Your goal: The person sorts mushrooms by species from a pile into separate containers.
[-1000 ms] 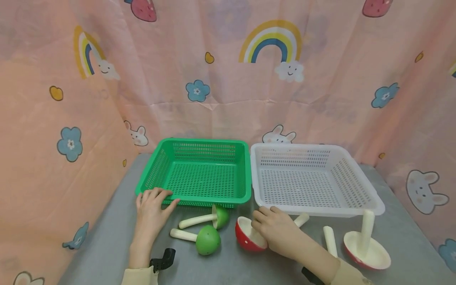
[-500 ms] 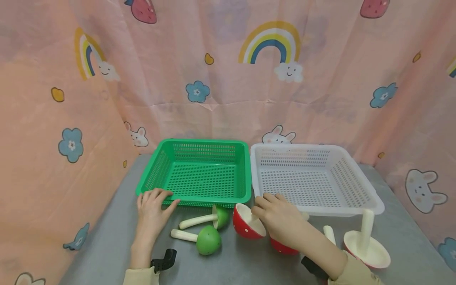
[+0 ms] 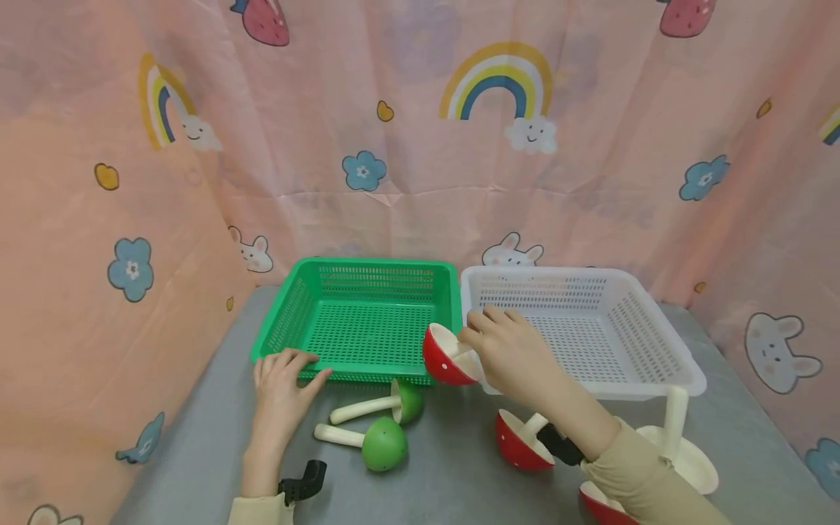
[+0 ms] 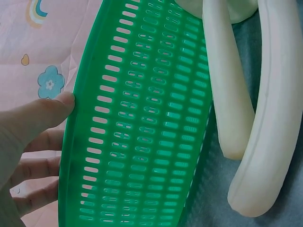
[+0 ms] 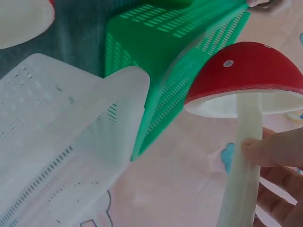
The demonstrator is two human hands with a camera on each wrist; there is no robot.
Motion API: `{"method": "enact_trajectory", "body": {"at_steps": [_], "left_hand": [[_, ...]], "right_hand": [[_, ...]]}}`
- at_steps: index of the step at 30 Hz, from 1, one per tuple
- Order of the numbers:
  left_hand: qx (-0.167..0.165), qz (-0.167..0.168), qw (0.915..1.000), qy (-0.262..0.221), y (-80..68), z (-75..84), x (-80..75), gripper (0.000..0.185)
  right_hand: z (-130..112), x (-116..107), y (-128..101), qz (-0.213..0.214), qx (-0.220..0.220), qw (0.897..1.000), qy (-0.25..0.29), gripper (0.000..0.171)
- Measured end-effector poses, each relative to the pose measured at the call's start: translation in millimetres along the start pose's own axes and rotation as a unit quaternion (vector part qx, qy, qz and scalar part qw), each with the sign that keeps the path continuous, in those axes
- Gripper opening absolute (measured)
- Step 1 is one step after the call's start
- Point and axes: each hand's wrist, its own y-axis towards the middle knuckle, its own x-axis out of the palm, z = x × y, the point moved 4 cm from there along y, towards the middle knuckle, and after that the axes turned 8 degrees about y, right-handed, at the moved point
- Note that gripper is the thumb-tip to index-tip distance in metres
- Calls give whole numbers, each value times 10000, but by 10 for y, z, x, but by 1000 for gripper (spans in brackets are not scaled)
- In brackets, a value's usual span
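My right hand [image 3: 510, 354] pinches the pale stem of a red-capped toy mushroom [image 3: 448, 359], held up over the front of the white basket [image 3: 590, 390]. In the right wrist view, thumb and fingers close on the stem below the white-dotted cap [image 5: 251, 68]. My left hand [image 3: 281, 390] grips the front rim of the green basket [image 3: 387, 372] near its left corner, thumb outside and fingers over the edge. Two green-capped toy mushrooms, one upper [image 3: 408, 401] and one lower [image 3: 383, 443], lie on the table just in front of that basket.
Below my right forearm lies another red-capped mushroom [image 3: 518, 445]. A further red cap [image 3: 600, 507] shows by the sleeve, and a mushroom with its stem upright [image 3: 676, 423] sits at the right. Behind the baskets hangs a pink patterned curtain [image 3: 420, 168].
My right hand has lifted the red-capped mushroom from the table up to the white basket's front, uncovering another red-capped mushroom. The left hand stays on the green rim.
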Motion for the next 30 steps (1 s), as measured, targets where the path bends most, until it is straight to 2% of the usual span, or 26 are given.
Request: {"method": "enact_trajectory", "body": {"at_steps": [7, 13, 21, 30], "left_hand": [[-75, -44, 10000, 41, 6, -13, -15, 30], [-64, -39, 10000, 41, 5, 2, -8, 30], [-71, 1, 10000, 0, 2, -6, -28, 29], [-110, -96, 9999, 16, 16, -13, 1, 30]], "right_hand": [[126, 190, 273, 128, 54, 9981, 594, 20], [169, 407, 439, 34, 114, 9977, 672, 21], [84, 732, 645, -254, 202, 9945, 994, 27], [-59, 1008, 744, -915, 491, 9819, 1581, 34]]}}
